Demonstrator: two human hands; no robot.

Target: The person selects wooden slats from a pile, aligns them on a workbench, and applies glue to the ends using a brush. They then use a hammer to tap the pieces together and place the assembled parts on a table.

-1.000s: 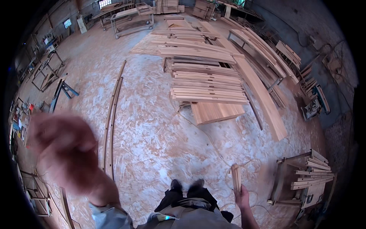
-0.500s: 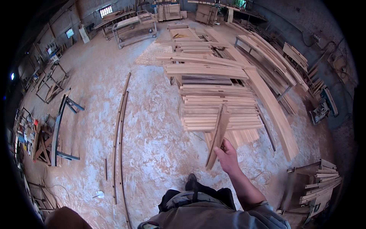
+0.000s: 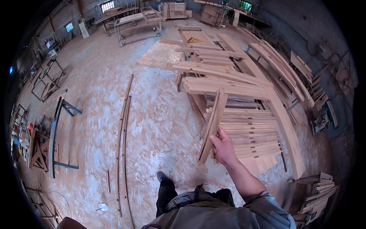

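Observation:
My right hand (image 3: 224,148) is closed round a wooden slat (image 3: 215,119), with the thumb lying along its near part. The slat is long and narrow, tilted, its far end pointing up and slightly right. It looks grooved or doubled along its length; I cannot tell which. Just beyond and to the right of it lie several neatly rowed wooden slats (image 3: 249,129) with dark slots in them. Longer planks (image 3: 228,84) lie across behind the slat's far end. My left hand does not show.
A long, wide board (image 3: 284,129) runs along the stack's right side. Two thin long strips (image 3: 124,141) lie on the dusty floor at left. A blue metal stand (image 3: 54,141) is further left. More cut pieces (image 3: 318,194) are piled at lower right; a wheeled frame table (image 3: 137,27) stands far back.
My view has moved forward, and the stacks now sit further right. The slat is still in my right hand and has moved slightly left and up in view. A different foot shows forward.

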